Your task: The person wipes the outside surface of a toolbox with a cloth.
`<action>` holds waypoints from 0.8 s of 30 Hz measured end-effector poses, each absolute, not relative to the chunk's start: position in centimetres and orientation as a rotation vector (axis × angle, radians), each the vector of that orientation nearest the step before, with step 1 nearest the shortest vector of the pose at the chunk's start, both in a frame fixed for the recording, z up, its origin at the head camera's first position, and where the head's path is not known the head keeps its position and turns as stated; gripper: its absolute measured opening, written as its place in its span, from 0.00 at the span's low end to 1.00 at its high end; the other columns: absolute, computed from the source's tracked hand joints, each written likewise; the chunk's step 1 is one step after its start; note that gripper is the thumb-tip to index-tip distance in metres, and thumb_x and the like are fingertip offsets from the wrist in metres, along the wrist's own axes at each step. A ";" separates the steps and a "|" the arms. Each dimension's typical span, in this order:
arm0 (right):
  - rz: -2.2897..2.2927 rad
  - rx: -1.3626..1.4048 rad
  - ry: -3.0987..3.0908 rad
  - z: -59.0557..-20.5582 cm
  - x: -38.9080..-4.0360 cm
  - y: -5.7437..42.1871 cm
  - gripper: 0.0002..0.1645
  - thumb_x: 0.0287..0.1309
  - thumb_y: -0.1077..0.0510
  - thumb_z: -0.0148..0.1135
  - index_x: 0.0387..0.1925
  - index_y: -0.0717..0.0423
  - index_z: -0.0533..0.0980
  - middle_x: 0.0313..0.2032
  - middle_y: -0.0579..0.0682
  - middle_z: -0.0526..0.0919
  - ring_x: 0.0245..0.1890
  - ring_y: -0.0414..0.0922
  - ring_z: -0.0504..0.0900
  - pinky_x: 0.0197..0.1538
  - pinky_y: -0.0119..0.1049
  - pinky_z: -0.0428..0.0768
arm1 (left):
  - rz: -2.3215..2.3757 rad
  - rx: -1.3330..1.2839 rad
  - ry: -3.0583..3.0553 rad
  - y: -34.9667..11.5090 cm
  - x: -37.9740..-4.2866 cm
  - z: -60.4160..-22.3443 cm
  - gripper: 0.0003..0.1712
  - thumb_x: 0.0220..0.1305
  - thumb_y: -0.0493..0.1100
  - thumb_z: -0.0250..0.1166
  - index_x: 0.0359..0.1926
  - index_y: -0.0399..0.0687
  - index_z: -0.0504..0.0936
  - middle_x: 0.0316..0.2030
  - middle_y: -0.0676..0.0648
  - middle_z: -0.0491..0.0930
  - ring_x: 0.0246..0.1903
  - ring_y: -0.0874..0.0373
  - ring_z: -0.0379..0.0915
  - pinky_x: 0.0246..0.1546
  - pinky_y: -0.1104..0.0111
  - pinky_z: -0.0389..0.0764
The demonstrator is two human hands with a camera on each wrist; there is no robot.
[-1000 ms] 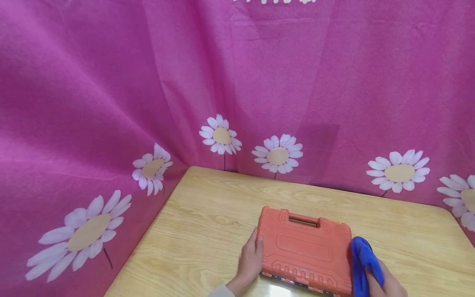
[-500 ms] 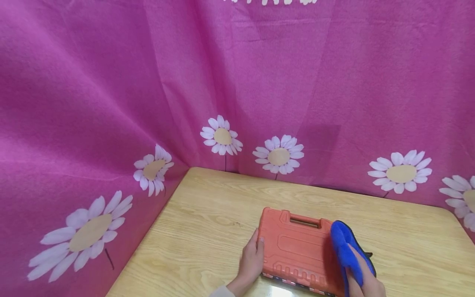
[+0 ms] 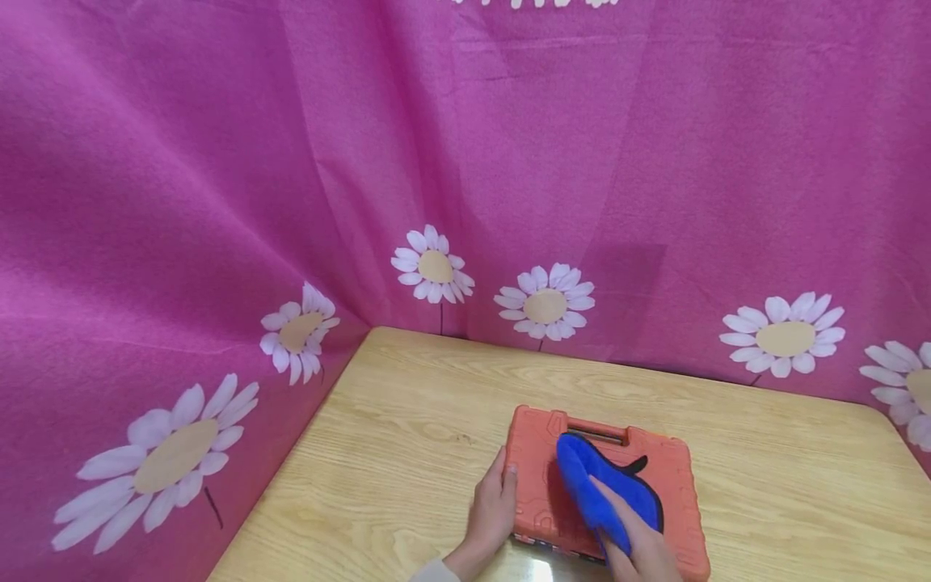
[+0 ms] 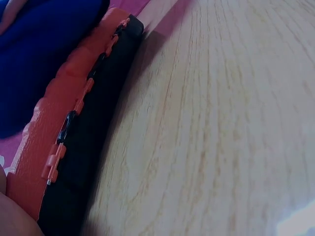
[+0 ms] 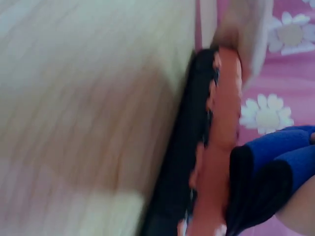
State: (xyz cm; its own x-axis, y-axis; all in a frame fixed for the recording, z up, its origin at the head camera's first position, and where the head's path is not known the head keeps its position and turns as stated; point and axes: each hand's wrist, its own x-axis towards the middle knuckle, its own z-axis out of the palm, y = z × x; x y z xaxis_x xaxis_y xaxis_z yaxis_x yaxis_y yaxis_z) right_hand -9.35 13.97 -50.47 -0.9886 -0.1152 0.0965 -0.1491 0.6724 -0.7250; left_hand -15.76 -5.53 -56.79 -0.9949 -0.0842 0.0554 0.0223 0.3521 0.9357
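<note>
An orange plastic carrying case (image 3: pixel 669 485) with a handle slot at its far side lies on the wooden table. Its lower half (image 4: pixel 93 142) is black, with hinges along the near edge in the left wrist view. My left hand (image 3: pixel 490 505) grips the case's left edge, thumb on top. Bunched in my right hand (image 3: pixel 640 546) is a blue cloth (image 3: pixel 592 493) with black edging and a small black loop. The cloth lies against the middle of the lid and covers part of it. Fingers under the cloth are hidden.
The table (image 3: pixel 378 453) is light wood, with its far edge against a magenta curtain (image 3: pixel 553 162) printed with white daisies. Another stretch of curtain hangs along the left side. A bright reflection shows on the table just in front of the case.
My right hand has moved left with the blue cloth, from the case's right edge to the middle of its lid. The left hand and the case stay where they were.
</note>
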 end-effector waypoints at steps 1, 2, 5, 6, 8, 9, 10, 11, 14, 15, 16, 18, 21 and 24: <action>1.236 0.303 -2.833 -50.7 -9.5 13.6 0.38 0.56 0.71 0.61 0.70 0.55 0.69 0.62 0.62 0.75 0.61 0.64 0.74 0.58 0.65 0.72 | -1.720 0.051 -2.502 -5.5 -15.7 -56.8 0.27 0.79 0.44 0.49 0.72 0.37 0.65 0.65 0.39 0.72 0.65 0.43 0.66 0.64 0.48 0.67; 1.214 0.394 -2.827 -51.0 -9.6 13.3 0.38 0.55 0.71 0.63 0.69 0.54 0.70 0.63 0.60 0.76 0.62 0.63 0.73 0.60 0.64 0.71 | -1.702 0.041 -2.499 -5.5 -15.7 -56.8 0.27 0.79 0.44 0.50 0.72 0.36 0.66 0.64 0.38 0.73 0.64 0.42 0.67 0.64 0.47 0.68; 1.030 0.746 -2.782 -52.1 -10.1 12.6 0.36 0.52 0.66 0.68 0.65 0.58 0.73 0.60 0.58 0.78 0.61 0.62 0.74 0.58 0.66 0.71 | -1.691 0.019 -2.498 -5.5 -15.8 -56.8 0.26 0.79 0.43 0.49 0.71 0.35 0.66 0.64 0.37 0.73 0.64 0.41 0.67 0.63 0.47 0.69; 0.939 0.863 -2.763 -52.5 -10.3 12.5 0.33 0.54 0.62 0.69 0.64 0.58 0.74 0.60 0.57 0.79 0.61 0.61 0.75 0.57 0.66 0.71 | -1.696 0.013 -2.497 -5.5 -15.8 -56.8 0.26 0.80 0.43 0.49 0.71 0.35 0.66 0.64 0.37 0.73 0.64 0.41 0.67 0.63 0.46 0.69; 0.784 1.035 -2.723 -53.2 -10.7 12.4 0.30 0.57 0.51 0.69 0.61 0.56 0.77 0.59 0.56 0.80 0.60 0.61 0.75 0.55 0.66 0.72 | -1.713 0.000 -2.491 -5.5 -15.8 -56.8 0.26 0.80 0.43 0.47 0.72 0.35 0.65 0.64 0.37 0.73 0.64 0.40 0.67 0.63 0.46 0.68; 0.742 1.095 -2.713 -53.4 -10.8 12.3 0.30 0.58 0.46 0.68 0.59 0.55 0.78 0.59 0.57 0.80 0.60 0.62 0.75 0.54 0.67 0.72 | -1.728 -0.004 -2.489 -5.5 -15.9 -56.8 0.26 0.80 0.43 0.47 0.72 0.36 0.65 0.65 0.37 0.72 0.65 0.41 0.66 0.63 0.47 0.68; 0.715 1.138 -2.706 -53.6 -10.9 12.3 0.30 0.59 0.42 0.67 0.58 0.54 0.79 0.59 0.59 0.79 0.60 0.62 0.75 0.53 0.68 0.72 | -1.737 -0.005 -2.488 -5.6 -15.9 -56.8 0.25 0.81 0.42 0.46 0.72 0.37 0.65 0.65 0.38 0.73 0.65 0.41 0.66 0.63 0.47 0.68; 0.701 1.152 -2.718 -53.8 -11.0 12.2 0.31 0.59 0.38 0.66 0.57 0.51 0.80 0.60 0.59 0.78 0.61 0.63 0.74 0.54 0.68 0.72 | -1.743 -0.007 -2.486 -5.6 -16.0 -56.8 0.25 0.81 0.41 0.46 0.72 0.38 0.65 0.65 0.38 0.73 0.65 0.41 0.66 0.64 0.47 0.68; 0.724 1.168 -2.752 -53.9 -11.0 12.0 0.31 0.58 0.33 0.64 0.55 0.46 0.81 0.63 0.61 0.76 0.62 0.65 0.72 0.55 0.70 0.70 | -1.753 -0.004 -2.489 -5.6 -16.0 -56.8 0.25 0.81 0.40 0.45 0.73 0.39 0.65 0.65 0.39 0.73 0.65 0.42 0.66 0.64 0.47 0.68; 0.731 1.167 -2.761 -53.9 -10.9 11.9 0.30 0.59 0.33 0.63 0.55 0.45 0.82 0.63 0.61 0.75 0.62 0.65 0.71 0.55 0.71 0.70 | -1.758 -0.001 -2.493 -5.7 -16.0 -56.8 0.25 0.81 0.40 0.45 0.73 0.39 0.65 0.65 0.40 0.72 0.66 0.42 0.66 0.64 0.48 0.67; 0.715 1.172 -2.764 -53.9 -10.9 11.8 0.29 0.60 0.33 0.63 0.54 0.44 0.82 0.63 0.62 0.75 0.62 0.66 0.71 0.55 0.71 0.70 | -1.761 -0.004 -2.495 -5.7 -16.0 -56.8 0.25 0.81 0.40 0.44 0.73 0.39 0.64 0.65 0.39 0.72 0.66 0.42 0.66 0.64 0.47 0.67; 0.683 1.187 -2.770 -53.8 -10.9 11.7 0.28 0.60 0.33 0.62 0.54 0.44 0.82 0.63 0.62 0.75 0.63 0.65 0.71 0.63 0.66 0.66 | -1.770 -0.010 -2.495 -5.7 -16.0 -56.8 0.25 0.81 0.41 0.44 0.74 0.38 0.63 0.66 0.39 0.71 0.66 0.42 0.65 0.64 0.47 0.67; 0.628 1.211 -2.750 -53.9 -10.8 11.5 0.30 0.60 0.30 0.60 0.54 0.43 0.82 0.64 0.61 0.75 0.63 0.64 0.71 0.76 0.43 0.40 | -1.773 -0.020 -2.495 -5.7 -16.0 -56.8 0.26 0.81 0.41 0.43 0.74 0.37 0.62 0.66 0.38 0.71 0.66 0.41 0.64 0.65 0.47 0.66; 0.608 1.231 -2.729 -54.0 -10.8 11.3 0.32 0.59 0.29 0.60 0.56 0.42 0.82 0.64 0.61 0.74 0.63 0.64 0.71 0.63 0.22 0.17 | -1.800 -0.013 -2.486 -5.8 -16.0 -56.8 0.26 0.81 0.42 0.44 0.74 0.36 0.61 0.67 0.38 0.70 0.67 0.41 0.63 0.65 0.48 0.65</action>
State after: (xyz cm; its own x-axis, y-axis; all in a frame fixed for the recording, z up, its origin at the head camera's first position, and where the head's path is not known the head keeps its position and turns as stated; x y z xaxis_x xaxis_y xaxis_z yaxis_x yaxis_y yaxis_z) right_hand -10.75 11.29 -53.98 -0.6719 -0.7015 0.2376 -0.7360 0.5965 -0.3200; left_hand -16.04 -5.76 -56.81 -0.9974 -0.0355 0.0632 0.0489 0.3128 0.9486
